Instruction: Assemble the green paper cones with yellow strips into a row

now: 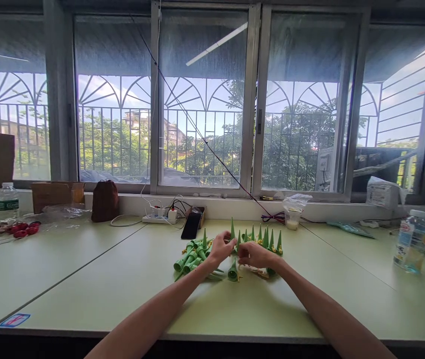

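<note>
My left hand (221, 247) has its fingers closed at the side of a small upright green cone (238, 240). My right hand (255, 254) is curled in a pinch right beside the same cone; what lies between its fingertips is too small to make out. Behind the hands stand several more green cones (266, 236) with yellow bits at their bases. Left of my left hand is a pile of green cones (193, 260) lying on their sides. One cone (232, 271) lies just in front, its hollow end facing me. Thin yellowish pieces (259, 272) lie under my right hand.
A phone (191, 226) leans near a power strip (158, 218) at the back. A brown pouch (105, 201) and red items (21, 229) are at left. A bottle (410, 242) stands at right, a bagged cup (293, 214) behind. The table's front edge (242, 336) is near me.
</note>
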Available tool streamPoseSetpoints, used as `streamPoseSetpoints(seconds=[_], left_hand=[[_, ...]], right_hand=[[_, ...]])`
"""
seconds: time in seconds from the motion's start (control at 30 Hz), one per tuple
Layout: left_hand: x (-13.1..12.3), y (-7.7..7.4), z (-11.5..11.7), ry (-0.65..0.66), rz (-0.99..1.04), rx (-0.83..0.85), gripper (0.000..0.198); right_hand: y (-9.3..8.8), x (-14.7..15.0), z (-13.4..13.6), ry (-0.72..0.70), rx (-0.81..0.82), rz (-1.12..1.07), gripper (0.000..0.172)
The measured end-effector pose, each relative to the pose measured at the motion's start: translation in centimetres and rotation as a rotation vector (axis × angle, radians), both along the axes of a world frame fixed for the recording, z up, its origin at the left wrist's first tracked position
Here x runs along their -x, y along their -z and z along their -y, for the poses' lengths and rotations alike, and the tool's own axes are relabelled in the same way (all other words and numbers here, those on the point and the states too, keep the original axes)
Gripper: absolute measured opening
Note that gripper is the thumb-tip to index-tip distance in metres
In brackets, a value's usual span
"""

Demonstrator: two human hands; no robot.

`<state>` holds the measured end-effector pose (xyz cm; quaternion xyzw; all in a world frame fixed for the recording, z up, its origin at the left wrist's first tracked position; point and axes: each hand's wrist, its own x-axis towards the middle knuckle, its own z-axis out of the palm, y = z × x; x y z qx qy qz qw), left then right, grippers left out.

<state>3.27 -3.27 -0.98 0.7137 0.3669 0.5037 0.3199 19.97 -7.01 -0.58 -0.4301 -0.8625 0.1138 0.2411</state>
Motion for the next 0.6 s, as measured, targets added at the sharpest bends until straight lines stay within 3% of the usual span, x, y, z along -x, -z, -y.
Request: streamPoseSetpoints(seconds=[0.17,0.33,0.6], left_hand=[[0.0,-0.1,-0.1,-0.012,0.04,0.035,0.018],[-0.1,-0.1,-0.5,0.056,0.143,0.182,0.026],[0.3,0.2,-0.3,0.353,0.262,0.289,0.044]], right_hand=[[0.0,0.0,-0.3,0.028,-0.078,-0.14,0.007],[-0.5,0.1,-0.3,0.136,-0.226,-0.237,0.008],[-1.1,0.3,-0.1,0.232,-0.367,-0.419,0.025]])
